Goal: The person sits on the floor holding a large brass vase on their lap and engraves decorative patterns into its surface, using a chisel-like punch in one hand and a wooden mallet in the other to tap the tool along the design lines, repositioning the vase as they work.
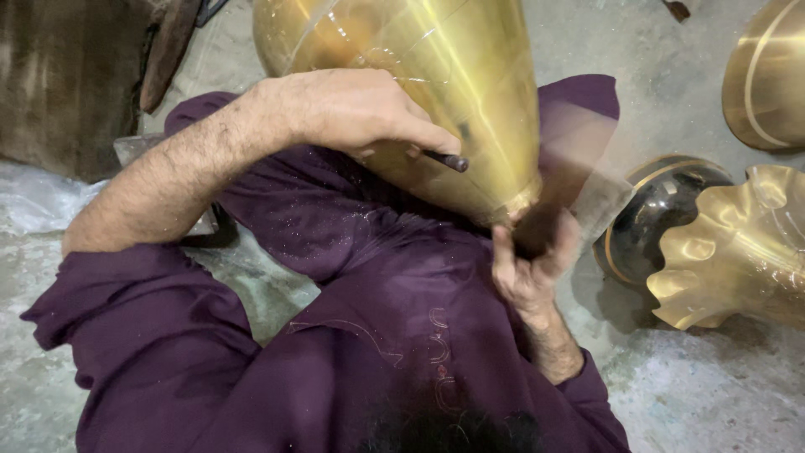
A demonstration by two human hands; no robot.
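Observation:
A large shiny brass vessel (436,75) with scratched line patterns rests across my lap, its narrow end pointing at my right hand. My left hand (360,109) lies on the vessel's side, fingers closed on a thin dark metal tool (444,159) whose tip touches the brass. My right hand (537,252), blurred by motion, grips a dark hammer-like object (579,189) beside the vessel's narrow end. Purple sleeves and purple clothing cover my arms and legs.
On the grey concrete floor at the right lie a brass piece with a wavy rim (729,252), a dark round brass-rimmed bowl (662,210), and another brass vessel (767,75) at the top right. A dark brown block (67,84) stands at the upper left.

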